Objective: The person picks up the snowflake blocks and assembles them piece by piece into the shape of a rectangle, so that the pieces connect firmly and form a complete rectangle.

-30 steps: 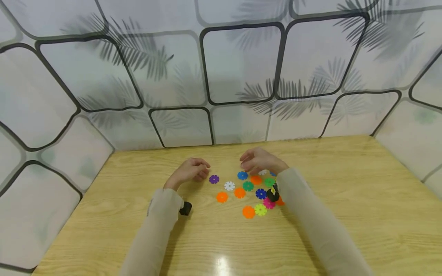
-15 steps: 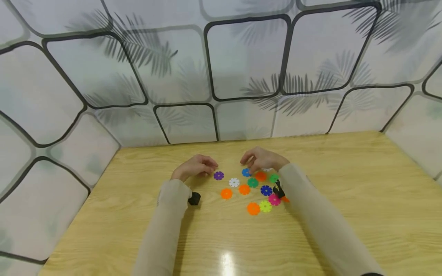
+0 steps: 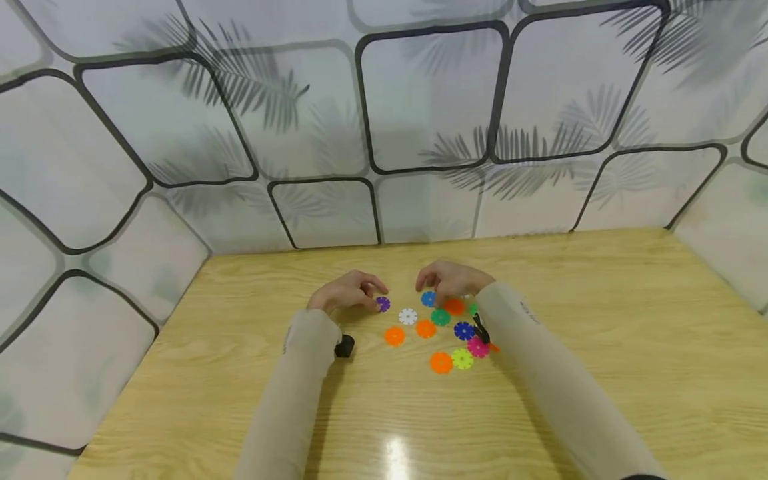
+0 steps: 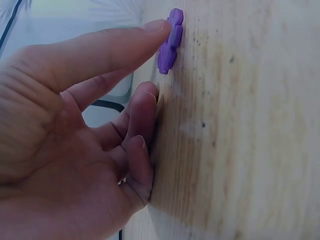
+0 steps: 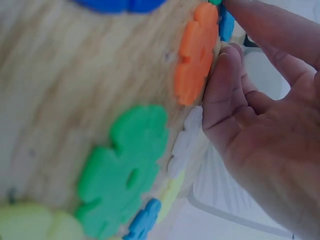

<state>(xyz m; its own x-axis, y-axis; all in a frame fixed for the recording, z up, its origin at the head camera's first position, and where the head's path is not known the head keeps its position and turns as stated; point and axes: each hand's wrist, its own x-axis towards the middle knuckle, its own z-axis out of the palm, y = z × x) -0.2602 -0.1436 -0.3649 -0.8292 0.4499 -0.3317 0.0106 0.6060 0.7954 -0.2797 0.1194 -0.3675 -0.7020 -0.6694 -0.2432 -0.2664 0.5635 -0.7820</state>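
My left hand [image 3: 345,291] is at a purple snowflake building disc [image 3: 383,305] lying on the table, thumb and index finger at its rim. In the left wrist view the thumb tip touches the purple disc and the other fingers curl against the wood. My right hand [image 3: 455,277] has its thumb and index finger on either side of a blue snowflake disc [image 3: 428,299], which lies flat. In the right wrist view the thumb covers part of the blue disc [image 5: 226,26], beside an orange disc [image 5: 196,55]. A white disc [image 3: 408,317] lies between the hands.
Several more discs lie toward me and under the right wrist, among them a green disc [image 3: 441,317], a dark blue disc [image 3: 464,331], a pink disc [image 3: 478,347] and a yellow disc [image 3: 462,359]. A patterned wall [image 3: 429,207] borders the wooden table [image 3: 180,393] behind.
My left hand has moved right to the purple disc, its thumb now overlapping it. My right hand has lowered its fingers around the blue disc. The head view has shifted slightly.
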